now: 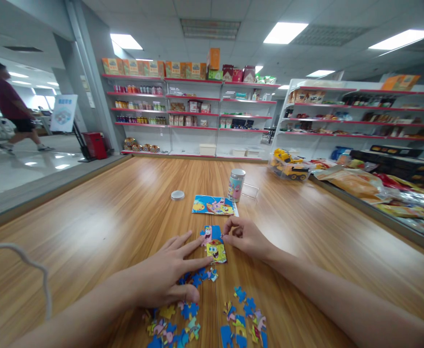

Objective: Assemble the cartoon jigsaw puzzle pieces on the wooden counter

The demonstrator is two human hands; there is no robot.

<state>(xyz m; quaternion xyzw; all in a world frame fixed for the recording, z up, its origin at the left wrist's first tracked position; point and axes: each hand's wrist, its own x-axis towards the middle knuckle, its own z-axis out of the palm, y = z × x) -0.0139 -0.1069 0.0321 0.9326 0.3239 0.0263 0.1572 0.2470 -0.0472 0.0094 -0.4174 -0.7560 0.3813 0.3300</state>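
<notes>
A partly joined jigsaw puzzle [215, 252] with a yellow face and a pink figure lies on the wooden table. My left hand [174, 266] is spread flat with its fingertips on the puzzle's left side. At the puzzle's right edge, my right hand [246, 236] has thumb and forefinger pinched together. Whatever is between those fingertips is too small to make out. Loose puzzle pieces [240, 325] lie in a cluster nearer to me, and more loose pieces [174, 331] are scattered below my left hand. Beyond the puzzle lies a picture card [214, 205] with a similar cartoon.
A printed tin can [236, 186] stands at the card's right corner, beside a clear stand [250, 191]. A silver lid [177, 195] lies to the left. A clear bin of toy trucks [289, 166] sits far right. A white cable [34, 266] curves at left. A person [11, 104] walks behind.
</notes>
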